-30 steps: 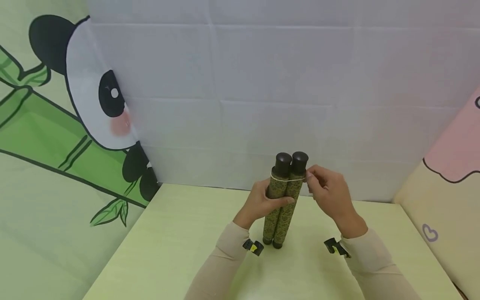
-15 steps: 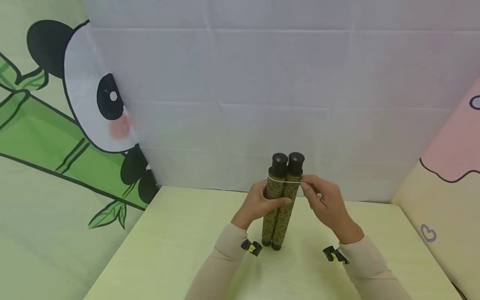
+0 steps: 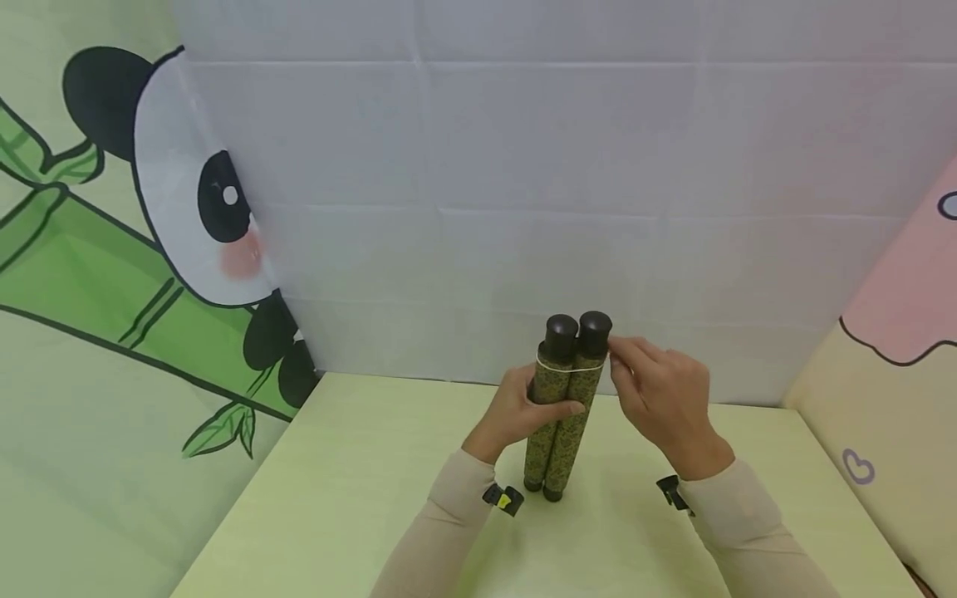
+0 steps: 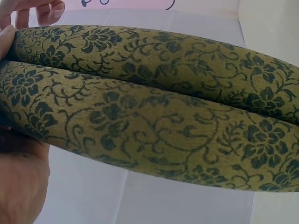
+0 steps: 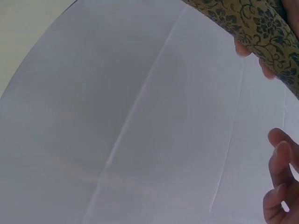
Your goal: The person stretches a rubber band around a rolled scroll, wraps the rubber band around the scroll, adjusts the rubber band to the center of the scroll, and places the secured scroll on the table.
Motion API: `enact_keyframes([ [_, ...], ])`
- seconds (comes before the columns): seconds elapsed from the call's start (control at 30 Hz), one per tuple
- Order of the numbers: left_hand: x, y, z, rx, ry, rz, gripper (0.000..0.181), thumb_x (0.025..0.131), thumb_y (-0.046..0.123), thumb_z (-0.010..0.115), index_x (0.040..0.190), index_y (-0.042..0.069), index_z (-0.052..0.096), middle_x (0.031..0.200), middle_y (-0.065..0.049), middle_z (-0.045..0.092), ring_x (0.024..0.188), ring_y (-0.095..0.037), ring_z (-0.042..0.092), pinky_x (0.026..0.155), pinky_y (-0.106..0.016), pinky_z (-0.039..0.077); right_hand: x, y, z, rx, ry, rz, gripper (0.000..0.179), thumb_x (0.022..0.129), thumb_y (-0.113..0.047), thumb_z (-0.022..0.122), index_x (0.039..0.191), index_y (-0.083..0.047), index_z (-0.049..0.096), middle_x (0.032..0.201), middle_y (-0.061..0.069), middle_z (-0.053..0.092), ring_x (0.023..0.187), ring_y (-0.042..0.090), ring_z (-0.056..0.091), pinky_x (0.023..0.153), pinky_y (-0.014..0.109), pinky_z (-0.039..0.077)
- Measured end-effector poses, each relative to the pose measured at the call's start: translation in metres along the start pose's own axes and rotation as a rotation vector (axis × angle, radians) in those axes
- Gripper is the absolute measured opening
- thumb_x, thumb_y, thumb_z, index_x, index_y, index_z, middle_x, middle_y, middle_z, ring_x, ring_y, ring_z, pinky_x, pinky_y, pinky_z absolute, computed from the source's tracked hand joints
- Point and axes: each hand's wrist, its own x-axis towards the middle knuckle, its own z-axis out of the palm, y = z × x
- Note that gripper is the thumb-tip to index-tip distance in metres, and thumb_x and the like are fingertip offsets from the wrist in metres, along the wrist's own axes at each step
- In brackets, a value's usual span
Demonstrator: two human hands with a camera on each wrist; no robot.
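Observation:
Two hanging scrolls, covered in olive brocade with dark flowers and fitted with dark rounded end knobs, stand nearly upright side by side. My left hand grips both around their upper half, thumb across the front. A thin white cord runs across the pair just below the knobs. At its right end, my right hand pinches with thumb and forefinger close to the right scroll's top; the fingertips are partly hidden there. In the left wrist view the brocade fills the middle. The right wrist view catches curled fingers of my right hand.
The scrolls' lower ends are close over a pale yellow-green table. Behind it hangs a creased white cloth. A panda and bamboo print covers the left side, and a pink and cream print the right.
The right hand drew the cord taut at the scrolls' right side half a second ago, then moved slightly up and right. The left hand keeps its grip on both scrolls.

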Motion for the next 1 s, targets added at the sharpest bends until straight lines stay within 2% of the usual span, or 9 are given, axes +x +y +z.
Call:
enact_keyframes([
  [0.17,-0.001,0.003,-0.001,0.014,-0.002,0.009,0.041,0.088,0.009,0.080,0.127,0.004,0.067,0.109,-0.010,0.073,0.092,-0.014,0.071,0.082,-0.035,0.056,0.001,-0.006,0.000,0.071,-0.019,0.053,0.029,0.095,-0.016,0.051,0.106,-0.011,0.078,0.062,-0.001,0.063,0.040,0.010,0.044,0.038,0.029,0.029],
  [0.37,-0.001,0.002,-0.004,0.016,0.001,0.025,0.043,0.088,0.009,0.080,0.129,0.004,0.066,0.111,-0.009,0.073,0.094,-0.014,0.071,0.082,-0.035,0.056,-0.001,-0.009,0.001,0.196,-0.060,0.120,0.025,0.094,-0.009,0.057,0.107,-0.012,0.078,0.076,-0.001,0.071,0.047,0.005,0.047,0.041,0.025,0.032],
  [0.5,-0.001,0.001,-0.008,0.014,0.008,0.014,0.044,0.089,0.013,0.080,0.130,0.006,0.066,0.112,-0.009,0.073,0.095,-0.015,0.071,0.082,-0.035,0.056,-0.006,-0.008,0.005,0.264,-0.041,0.126,0.022,0.092,-0.004,0.063,0.107,-0.010,0.078,0.075,-0.003,0.068,0.051,0.005,0.044,0.046,0.025,0.035],
  [0.63,-0.003,0.001,-0.013,0.021,0.024,-0.017,0.045,0.089,0.014,0.081,0.131,0.007,0.066,0.112,-0.008,0.073,0.095,-0.016,0.071,0.082,-0.036,0.057,-0.013,-0.009,0.013,0.457,0.004,0.155,0.025,0.085,0.014,0.069,0.105,0.002,0.078,0.073,0.003,0.068,0.054,0.005,0.044,0.052,0.023,0.038],
  [0.8,-0.004,0.000,-0.018,0.011,0.011,-0.043,0.045,0.090,0.018,0.080,0.131,0.006,0.065,0.112,-0.010,0.072,0.095,-0.018,0.071,0.081,-0.037,0.057,-0.015,-0.015,0.021,0.773,0.049,0.284,0.031,0.082,0.027,0.066,0.106,0.011,0.075,0.081,0.015,0.074,0.050,0.009,0.053,0.049,0.020,0.043],
  [0.93,-0.004,0.000,-0.019,-0.001,0.008,-0.043,0.046,0.090,0.024,0.081,0.129,0.005,0.066,0.111,-0.011,0.072,0.094,-0.018,0.071,0.081,-0.036,0.057,-0.014,-0.019,0.023,0.904,0.055,0.368,0.029,0.087,0.026,0.061,0.109,0.011,0.074,0.083,0.013,0.074,0.047,0.013,0.051,0.047,0.022,0.041],
  [1.0,-0.004,0.000,-0.019,-0.004,0.013,-0.039,0.046,0.089,0.025,0.081,0.128,0.005,0.066,0.110,-0.011,0.072,0.093,-0.018,0.071,0.081,-0.037,0.057,-0.014,-0.021,0.023,0.905,0.039,0.414,0.026,0.090,0.021,0.061,0.110,0.010,0.074,0.084,0.008,0.074,0.049,0.012,0.051,0.049,0.022,0.042],
])
